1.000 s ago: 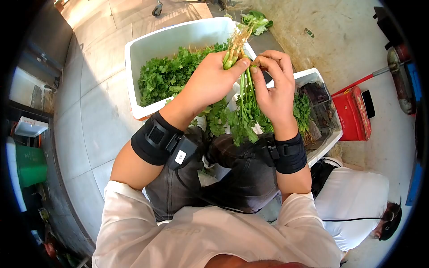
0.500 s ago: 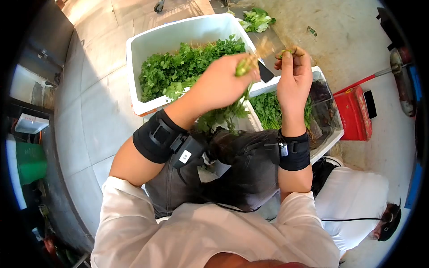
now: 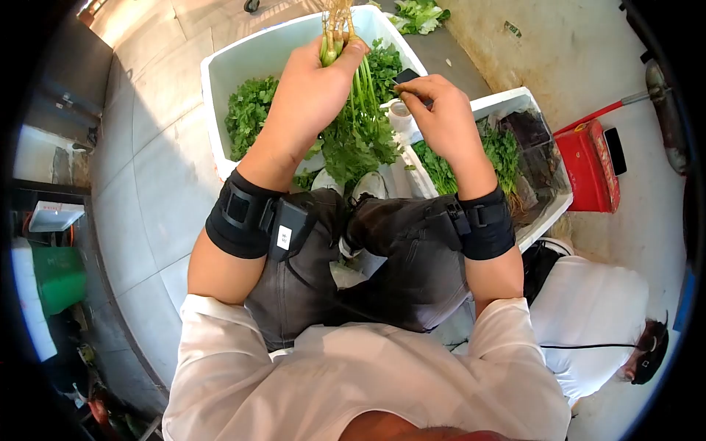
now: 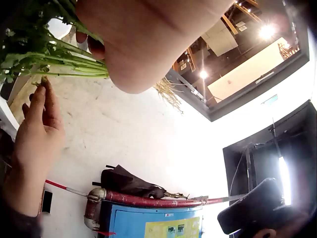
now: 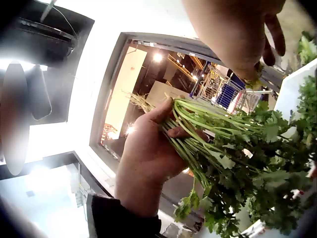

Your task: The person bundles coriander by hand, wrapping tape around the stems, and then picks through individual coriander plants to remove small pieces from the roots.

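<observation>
My left hand grips a bunch of cilantro by its stems just below the pale roots. Roots point away from me, and the leaves hang toward my shoes, over the near rim of the large foam box. To the right of the bunch, my right hand is held apart with thumb and fingertips together. The left wrist view shows a small green scrap pinched in those fingertips. Long stems fan out from the left hand's grip in the right wrist view.
More cilantro fills the white foam box ahead. A second foam box at right holds cilantro bundles. Beyond it stands a red container. Someone in a white shirt is close on my right. Loose leaves lie behind the boxes.
Both hands were together at the stems; the right hand pulled away right with a small green piece, then came back leftward. The left hand carried the bunch left and farther from me.
</observation>
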`<state>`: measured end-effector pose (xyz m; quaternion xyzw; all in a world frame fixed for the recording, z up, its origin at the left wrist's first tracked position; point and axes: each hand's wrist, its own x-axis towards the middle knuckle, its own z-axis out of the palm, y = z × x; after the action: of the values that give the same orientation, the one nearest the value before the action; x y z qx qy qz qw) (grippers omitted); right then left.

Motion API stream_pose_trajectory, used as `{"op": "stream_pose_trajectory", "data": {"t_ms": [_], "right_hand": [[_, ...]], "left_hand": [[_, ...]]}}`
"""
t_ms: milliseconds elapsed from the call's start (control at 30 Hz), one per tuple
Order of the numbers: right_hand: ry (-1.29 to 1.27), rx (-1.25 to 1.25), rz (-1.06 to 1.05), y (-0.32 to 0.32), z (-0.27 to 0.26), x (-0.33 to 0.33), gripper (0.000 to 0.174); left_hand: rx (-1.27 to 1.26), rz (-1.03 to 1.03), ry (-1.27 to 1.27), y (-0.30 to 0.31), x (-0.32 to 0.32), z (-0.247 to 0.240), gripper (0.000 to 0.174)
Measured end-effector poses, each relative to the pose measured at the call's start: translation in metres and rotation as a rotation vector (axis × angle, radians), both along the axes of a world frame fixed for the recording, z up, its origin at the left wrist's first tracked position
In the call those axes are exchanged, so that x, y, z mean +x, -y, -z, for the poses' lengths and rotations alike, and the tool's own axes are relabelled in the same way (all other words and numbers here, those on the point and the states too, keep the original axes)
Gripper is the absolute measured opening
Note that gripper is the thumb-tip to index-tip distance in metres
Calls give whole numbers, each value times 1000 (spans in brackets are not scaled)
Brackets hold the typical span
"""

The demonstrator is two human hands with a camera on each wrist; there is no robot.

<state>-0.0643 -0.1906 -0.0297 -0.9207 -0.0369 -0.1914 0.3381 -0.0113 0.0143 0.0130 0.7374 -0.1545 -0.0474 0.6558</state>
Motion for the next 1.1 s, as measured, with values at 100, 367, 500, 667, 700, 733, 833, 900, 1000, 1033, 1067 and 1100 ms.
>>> {"op": "stream_pose_trajectory", "data": {"t_ms": [100,367,500,667,700,733,833,900,1000,1033,1067,1100], "right_hand": [[-30,-65,25,0,2,1,17],[-126,-176,61,2,5,6,14],[-303,-273,144,-3,-4,6,16],[-214,-81,103,-3,3,9,23],[-63,77,43,-5,4,9,25],[-28,235,-23,-6,3,10,28],[143,419,-155,-19,-13,3,29],[184,457,-223,-25,-19,-3,32],[263,443,-273,-32,-26,-8,33],[262,443,-275,-31,-25,-8,33],[246,452,-244,-29,-25,-10,32],[230,462,-212,-29,-25,-11,31]], "left_hand": [[14,-16,52,-2,-1,0,28],[115,-134,215,-3,-2,-3,29],[185,-166,232,-7,-5,-8,30],[134,-170,240,-9,-6,-9,29],[93,-149,240,-9,-5,-8,28],[88,-149,248,-8,-4,-7,28],[-115,-89,202,-4,-3,-6,27],[-191,22,101,-5,-3,-7,27],[-296,111,50,-2,-5,-10,28],[-296,109,51,-1,-5,-9,28],[-291,122,56,0,-5,-7,29],[-286,135,61,1,-5,-5,29]]}}
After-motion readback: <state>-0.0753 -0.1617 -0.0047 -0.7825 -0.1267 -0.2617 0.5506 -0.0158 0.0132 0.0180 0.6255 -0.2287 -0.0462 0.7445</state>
